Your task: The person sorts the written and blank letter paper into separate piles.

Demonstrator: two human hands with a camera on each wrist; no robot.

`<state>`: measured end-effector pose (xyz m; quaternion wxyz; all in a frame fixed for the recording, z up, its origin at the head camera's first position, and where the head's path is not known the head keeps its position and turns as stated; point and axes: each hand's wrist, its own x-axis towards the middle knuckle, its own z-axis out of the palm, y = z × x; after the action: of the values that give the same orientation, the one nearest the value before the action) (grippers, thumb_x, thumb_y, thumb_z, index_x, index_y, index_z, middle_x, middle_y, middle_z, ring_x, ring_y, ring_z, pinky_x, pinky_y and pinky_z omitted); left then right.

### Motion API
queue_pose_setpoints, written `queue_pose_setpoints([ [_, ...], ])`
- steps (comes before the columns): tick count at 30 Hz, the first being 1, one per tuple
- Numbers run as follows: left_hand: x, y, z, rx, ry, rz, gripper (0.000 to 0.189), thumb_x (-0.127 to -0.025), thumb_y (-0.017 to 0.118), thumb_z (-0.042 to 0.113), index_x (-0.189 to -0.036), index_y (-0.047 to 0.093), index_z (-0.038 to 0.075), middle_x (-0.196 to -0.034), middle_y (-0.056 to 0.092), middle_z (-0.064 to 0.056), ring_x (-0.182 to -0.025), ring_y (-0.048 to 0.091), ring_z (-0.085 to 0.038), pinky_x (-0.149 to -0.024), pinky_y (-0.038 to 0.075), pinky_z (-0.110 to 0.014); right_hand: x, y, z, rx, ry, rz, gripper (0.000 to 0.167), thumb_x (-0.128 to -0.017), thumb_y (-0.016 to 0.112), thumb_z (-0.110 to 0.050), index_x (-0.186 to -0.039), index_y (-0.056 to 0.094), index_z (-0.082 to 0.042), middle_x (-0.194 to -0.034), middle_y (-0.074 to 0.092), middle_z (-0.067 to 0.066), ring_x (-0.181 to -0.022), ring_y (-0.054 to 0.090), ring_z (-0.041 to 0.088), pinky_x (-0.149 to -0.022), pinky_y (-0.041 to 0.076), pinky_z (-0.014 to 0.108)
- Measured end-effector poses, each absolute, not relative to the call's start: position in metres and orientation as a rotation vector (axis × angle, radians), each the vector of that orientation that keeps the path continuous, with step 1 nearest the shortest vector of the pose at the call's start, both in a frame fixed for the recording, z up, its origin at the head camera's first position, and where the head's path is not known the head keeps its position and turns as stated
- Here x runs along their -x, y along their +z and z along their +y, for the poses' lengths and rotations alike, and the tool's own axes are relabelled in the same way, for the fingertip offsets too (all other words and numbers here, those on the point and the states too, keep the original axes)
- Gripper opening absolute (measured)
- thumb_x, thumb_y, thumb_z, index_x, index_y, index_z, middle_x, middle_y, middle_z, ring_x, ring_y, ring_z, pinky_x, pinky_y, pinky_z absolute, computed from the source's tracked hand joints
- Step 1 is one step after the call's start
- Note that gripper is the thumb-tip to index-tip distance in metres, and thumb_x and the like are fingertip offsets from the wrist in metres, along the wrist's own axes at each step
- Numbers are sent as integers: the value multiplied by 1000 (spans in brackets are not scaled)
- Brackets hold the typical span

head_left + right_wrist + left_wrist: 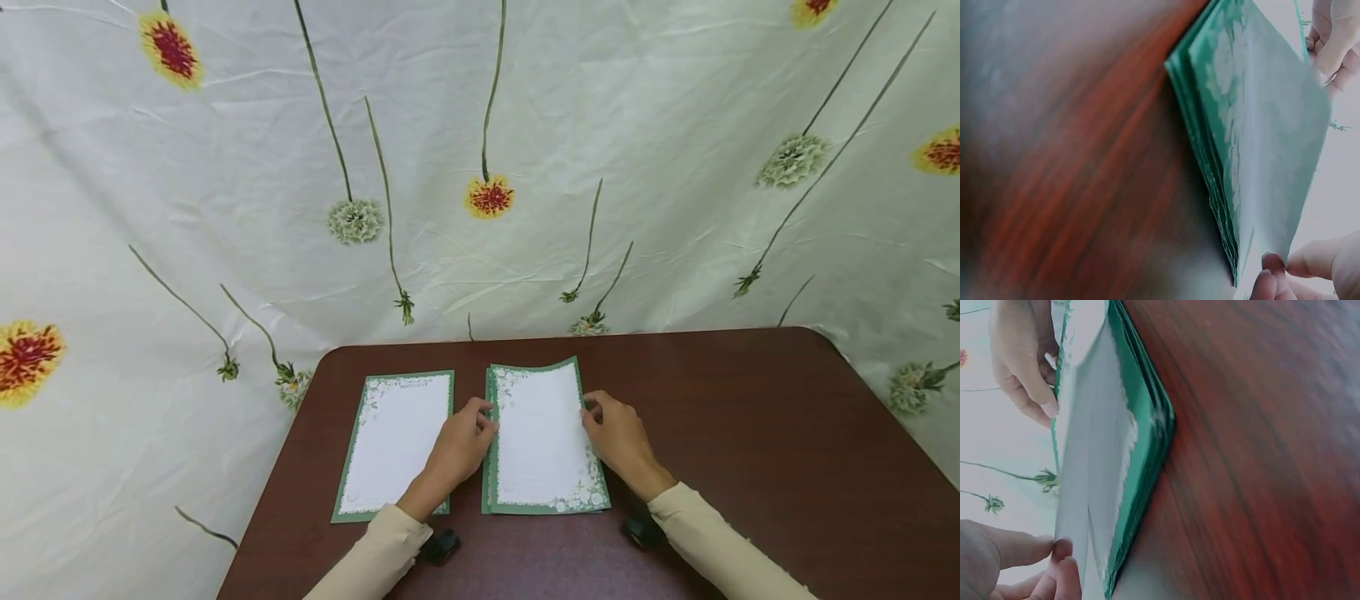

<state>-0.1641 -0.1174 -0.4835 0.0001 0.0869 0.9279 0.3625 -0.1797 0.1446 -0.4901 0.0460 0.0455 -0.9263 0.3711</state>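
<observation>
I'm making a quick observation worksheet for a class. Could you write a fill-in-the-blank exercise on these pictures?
1. The stack of sheets lies ____ the left hand and the right hand.
2. In the head view, the separate sheet lies to the ____ of the stack of sheets.
3. The outermost edges of both the separate sheet and the stack of sheets are coloured ____.

Missing words: between; left; green.

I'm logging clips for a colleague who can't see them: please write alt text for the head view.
A person's left hand and right hand pinch opposite side edges of the top sheet of a stack of green-bordered paper on a dark reddish-brown table. Another green-bordered sheet lies to the left; behind is pale flower-patterned cloth.
</observation>
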Motion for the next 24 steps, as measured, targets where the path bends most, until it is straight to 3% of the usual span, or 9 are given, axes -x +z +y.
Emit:
queue_pose_setpoints([
  [6,168,-482,-114,-249,1279,2859,35,-107,58,15,-140,54,3,-103,72,-5,-85,68,-18,-70,52,-34,182,-487,150,-131,1176,-2804,29,-104,63,-15,-129,69,-1,-96,73,10,-76,65,20,-69,52,38],
  [14,171,-471,-92,-345,1142,2927,29,-108,56,15,-137,59,9,-107,73,-6,-78,66,-14,-62,51,-30,185,-478,172,-119,1194,-2793,32,-107,58,-14,-134,65,2,-101,72,15,-74,62,20,-65,49,35],
  [17,172,-470,-80,-406,1077,2956,31,-107,58,15,-137,60,8,-106,73,-5,-79,68,-14,-66,52,-32,185,-474,183,-112,1164,-2792,32,-107,58,-14,-134,65,3,-100,72,16,-71,60,20,-63,48,35],
  [24,169,-467,-50,-559,935,2943,41,-107,62,22,-144,56,5,-108,72,-5,-90,69,-19,-89,50,-45,182,-471,212,-109,1083,-2758,31,-107,58,-11,-132,65,6,-99,72,19,-74,62,22,-63,48,34],
])
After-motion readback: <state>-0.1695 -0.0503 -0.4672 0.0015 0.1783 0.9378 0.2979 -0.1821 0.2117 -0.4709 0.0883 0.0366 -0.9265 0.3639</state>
